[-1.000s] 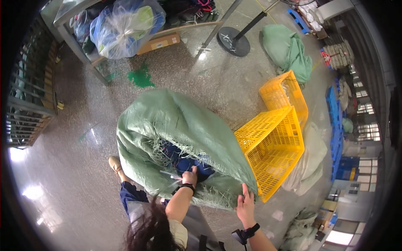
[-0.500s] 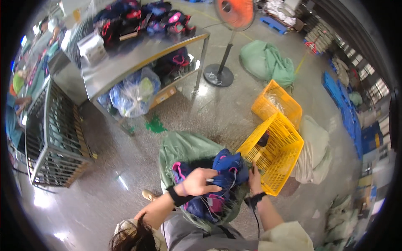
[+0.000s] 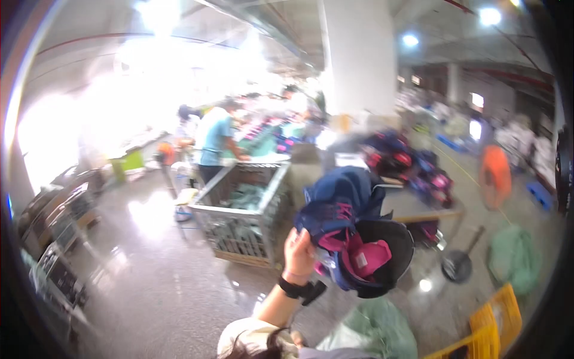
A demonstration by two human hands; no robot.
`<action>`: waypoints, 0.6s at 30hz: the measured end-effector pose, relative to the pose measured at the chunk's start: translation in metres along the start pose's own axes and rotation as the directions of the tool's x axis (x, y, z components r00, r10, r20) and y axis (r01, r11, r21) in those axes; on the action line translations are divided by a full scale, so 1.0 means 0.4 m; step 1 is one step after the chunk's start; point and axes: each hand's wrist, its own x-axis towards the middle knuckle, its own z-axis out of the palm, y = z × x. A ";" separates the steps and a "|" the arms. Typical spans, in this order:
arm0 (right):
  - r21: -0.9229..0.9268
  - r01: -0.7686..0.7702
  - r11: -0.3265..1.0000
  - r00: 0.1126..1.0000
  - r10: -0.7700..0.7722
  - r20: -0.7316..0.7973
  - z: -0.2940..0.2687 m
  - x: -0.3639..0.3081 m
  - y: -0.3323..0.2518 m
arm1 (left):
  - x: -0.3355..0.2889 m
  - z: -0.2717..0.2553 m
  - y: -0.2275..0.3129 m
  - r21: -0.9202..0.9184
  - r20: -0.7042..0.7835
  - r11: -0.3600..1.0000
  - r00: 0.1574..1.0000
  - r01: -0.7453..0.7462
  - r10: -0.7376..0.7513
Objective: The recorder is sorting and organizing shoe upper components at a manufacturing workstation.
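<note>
My left hand [image 3: 298, 256] is raised in front of me, its fingers closed on the near left edge of a bunch of navy caps [image 3: 344, 200]. They show pink lining, pink stitching and a dark curved brim; how many there are I cannot tell. A small white label sits on the pink part. My right hand is not in view. Below the caps, close to my body, stands a green woven sack [image 3: 382, 329], its mouth hidden at the lower edge.
A grey metal cage cart [image 3: 239, 221] stands ahead, a person in a blue shirt [image 3: 213, 137] behind it. Right of it, a metal table [image 3: 442, 212] bears piled caps. An orange fan [image 3: 495, 178], another green sack [image 3: 514, 257] and yellow crates [image 3: 487, 335] lie farther right.
The view has swung up and to the left. My left hand has lifted caps out of the green sack to chest height or above. My right hand has gone out of view.
</note>
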 end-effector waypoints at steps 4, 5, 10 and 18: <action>-0.040 -0.327 0.944 0.925 0.311 -0.220 0.011 -0.019 0.069 | -0.015 -0.127 0.009 -0.557 -0.189 0.675 0.717 0.484 -0.671; -0.021 -0.438 0.899 0.868 0.416 -0.270 0.034 -0.055 0.077 | -0.010 -0.147 -0.009 -0.496 -0.207 0.719 0.738 0.487 -0.642; 0.176 -0.868 0.465 0.345 0.818 -0.460 0.052 -0.029 0.102 | 0.009 -0.208 -0.305 -0.091 -0.124 0.799 0.789 0.595 -0.602; 0.821 -0.482 0.305 0.735 0.651 0.189 0.111 0.551 0.173 | 0.112 -0.089 -0.528 -0.138 0.385 0.380 0.403 0.915 -0.830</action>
